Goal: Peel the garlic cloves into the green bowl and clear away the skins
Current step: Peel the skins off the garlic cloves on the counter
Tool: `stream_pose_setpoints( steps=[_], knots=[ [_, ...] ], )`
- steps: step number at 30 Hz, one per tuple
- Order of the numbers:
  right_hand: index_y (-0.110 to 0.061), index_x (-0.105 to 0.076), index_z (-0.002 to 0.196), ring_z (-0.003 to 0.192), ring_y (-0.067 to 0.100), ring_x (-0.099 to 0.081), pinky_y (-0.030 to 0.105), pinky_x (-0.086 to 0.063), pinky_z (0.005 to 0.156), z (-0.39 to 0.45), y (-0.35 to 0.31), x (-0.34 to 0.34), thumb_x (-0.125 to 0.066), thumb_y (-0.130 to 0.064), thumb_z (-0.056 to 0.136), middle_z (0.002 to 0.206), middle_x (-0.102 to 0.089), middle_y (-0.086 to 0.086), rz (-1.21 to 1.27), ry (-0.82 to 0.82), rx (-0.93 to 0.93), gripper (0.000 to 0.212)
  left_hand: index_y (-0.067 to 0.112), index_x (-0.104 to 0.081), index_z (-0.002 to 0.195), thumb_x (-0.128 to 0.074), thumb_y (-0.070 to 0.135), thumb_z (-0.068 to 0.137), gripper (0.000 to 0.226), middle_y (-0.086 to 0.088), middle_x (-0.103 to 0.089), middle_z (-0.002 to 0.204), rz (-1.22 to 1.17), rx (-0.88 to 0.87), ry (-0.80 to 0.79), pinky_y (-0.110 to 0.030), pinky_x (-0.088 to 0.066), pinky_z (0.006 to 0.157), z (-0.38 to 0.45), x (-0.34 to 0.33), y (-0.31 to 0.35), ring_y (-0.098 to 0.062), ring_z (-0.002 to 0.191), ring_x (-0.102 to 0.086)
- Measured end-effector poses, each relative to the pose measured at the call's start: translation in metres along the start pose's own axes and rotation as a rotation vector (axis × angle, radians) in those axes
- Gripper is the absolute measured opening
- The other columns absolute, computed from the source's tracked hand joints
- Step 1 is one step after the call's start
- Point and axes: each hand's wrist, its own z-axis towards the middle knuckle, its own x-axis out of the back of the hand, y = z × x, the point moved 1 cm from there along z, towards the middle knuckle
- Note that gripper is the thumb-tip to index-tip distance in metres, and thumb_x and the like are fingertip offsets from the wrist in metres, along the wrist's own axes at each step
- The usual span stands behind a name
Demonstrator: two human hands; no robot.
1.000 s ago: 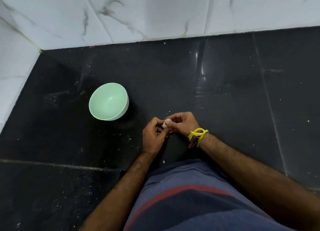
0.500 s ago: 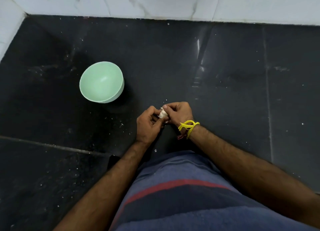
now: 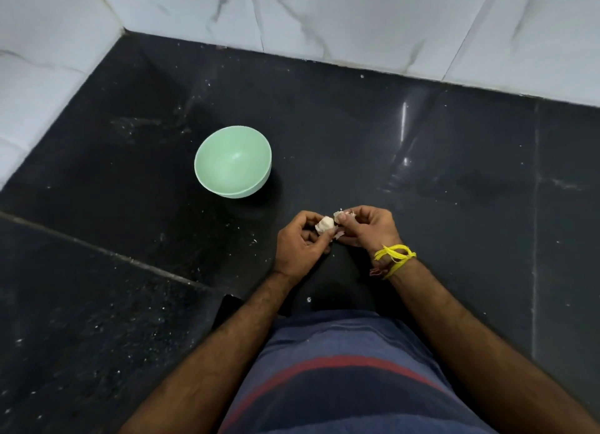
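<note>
Left hand (image 3: 300, 243) grip pinches garlic clove (image 3: 325, 224); right hand (image 3: 368, 227) grip pinches skin (image 3: 339, 214) just beside

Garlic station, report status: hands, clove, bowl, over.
Left hand holds the garlic; right hand pinches a piece of skin. Green bowl looks empty. Nothing blocking.

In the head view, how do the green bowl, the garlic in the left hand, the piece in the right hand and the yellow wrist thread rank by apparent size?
1. green bowl, by far the largest.
2. yellow wrist thread.
3. garlic in the left hand.
4. piece pinched by the right hand, partly hidden by fingers, so its rank below the garlic is unsure.
</note>
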Motion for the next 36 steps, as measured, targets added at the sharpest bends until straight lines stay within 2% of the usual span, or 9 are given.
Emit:
stream_pose_setpoints(
  steps=[4, 10, 14, 17, 20, 22, 27, 31, 36],
  knots=[
    [-0.003, -0.068, 0.082, 0.066, 0.021, -0.067, 0.027, -0.060, 0.062, -0.001, -0.008, 0.001, -0.071, -0.005, 0.085, 0.076, -0.071, 0.011, -0.106, 0.008, 0.081, 0.004, 0.011, -0.064, 0.105, -0.076, 0.006, 0.086, 0.023, -0.004, -0.073, 0.086, -0.013, 0.019, 0.003, -0.047, -0.062, 0.063, 0.001, 0.002, 0.000, -0.024, 0.064, -0.071],
    [-0.005, -0.064, 0.081, 0.059, 0.015, -0.065, 0.025, -0.058, 0.056, -0.002, -0.005, 0.003, -0.065, 0.004, 0.087, 0.071, -0.067, 0.009, -0.074, 0.002, 0.097, 0.011, 0.014, -0.067, 0.107, -0.070, 0.001, 0.089, 0.022, -0.009, -0.073, 0.085, 0.025, -0.022, 0.000, -0.020, -0.053, 0.053, 0.000, -0.001, 0.008, -0.014, 0.058, -0.066],
    [0.000, -0.066, 0.087, 0.055, 0.013, -0.064, 0.026, -0.058, 0.056, -0.005, -0.003, 0.002, -0.068, 0.004, 0.084, 0.072, -0.068, 0.011, -0.124, 0.020, 0.142, 0.005, 0.022, -0.063, 0.095, -0.076, 0.012, 0.086, 0.018, -0.004, -0.071, 0.080, 0.089, 0.013, 0.091, -0.029, -0.055, 0.050, 0.000, -0.001, 0.006, -0.022, 0.057, -0.067],
    [0.006, -0.067, 0.091, 0.058, 0.015, -0.066, 0.026, -0.059, 0.057, -0.005, -0.002, 0.003, -0.075, 0.000, 0.079, 0.074, -0.070, 0.012, -0.088, 0.024, 0.123, 0.016, 0.024, -0.066, 0.093, -0.078, 0.022, 0.080, 0.018, 0.004, -0.067, 0.086, 0.274, -0.068, 0.131, -0.038, -0.057, 0.061, 0.001, 0.005, 0.003, -0.020, 0.062, -0.064],
    [0.010, -0.067, 0.094, 0.061, 0.018, -0.067, 0.026, -0.059, 0.058, -0.005, -0.002, 0.002, -0.074, 0.002, 0.079, 0.077, -0.070, 0.014, -0.043, 0.012, 0.104, 0.018, 0.019, -0.070, 0.104, -0.081, 0.021, 0.077, 0.029, 0.004, -0.063, 0.101, 0.409, -0.136, 0.159, -0.029, -0.054, 0.080, 0.002, 0.009, 0.006, -0.014, 0.085, -0.064],
    [0.008, -0.067, 0.093, 0.063, 0.019, -0.067, 0.026, -0.060, 0.059, -0.005, -0.002, 0.001, -0.070, 0.006, 0.081, 0.080, -0.070, 0.015, -0.017, -0.009, 0.085, 0.012, 0.018, -0.071, 0.112, -0.081, 0.021, 0.080, 0.034, 0.003, -0.060, 0.106, 0.421, -0.169, 0.159, -0.022, -0.049, 0.085, -0.001, 0.009, 0.010, -0.009, 0.093, -0.061],
    [0.007, -0.065, 0.099, 0.064, 0.020, -0.069, 0.029, -0.060, 0.059, -0.004, -0.002, 0.003, -0.071, 0.006, 0.080, 0.082, -0.070, 0.016, 0.093, -0.040, 0.046, 0.020, 0.013, -0.076, 0.109, -0.076, 0.020, 0.087, 0.023, 0.002, -0.065, 0.100, 0.391, -0.263, 0.126, -0.017, -0.050, 0.078, -0.002, 0.008, 0.015, -0.008, 0.086, -0.064],
    [-0.001, -0.066, 0.093, 0.074, 0.022, -0.071, 0.034, -0.061, 0.066, -0.006, -0.001, 0.002, -0.075, 0.003, 0.077, 0.082, -0.072, 0.012, 0.081, -0.058, 0.056, 0.019, 0.010, -0.076, 0.103, -0.077, 0.021, 0.087, 0.020, -0.003, -0.076, 0.081, 0.175, -0.001, -0.052, -0.021, -0.053, 0.055, 0.003, 0.003, 0.025, -0.014, 0.058, -0.068],
    [0.000, -0.065, 0.091, 0.074, 0.026, -0.071, 0.037, -0.062, 0.068, -0.008, -0.002, 0.000, -0.077, 0.005, 0.074, 0.081, -0.072, 0.014, 0.124, 0.012, 0.055, 0.021, 0.003, -0.076, 0.094, -0.079, 0.010, 0.083, 0.013, -0.009, -0.075, 0.072, 0.006, 0.083, 0.021, -0.017, -0.047, 0.046, 0.001, 0.000, 0.034, -0.012, 0.055, -0.068]
  ],
)
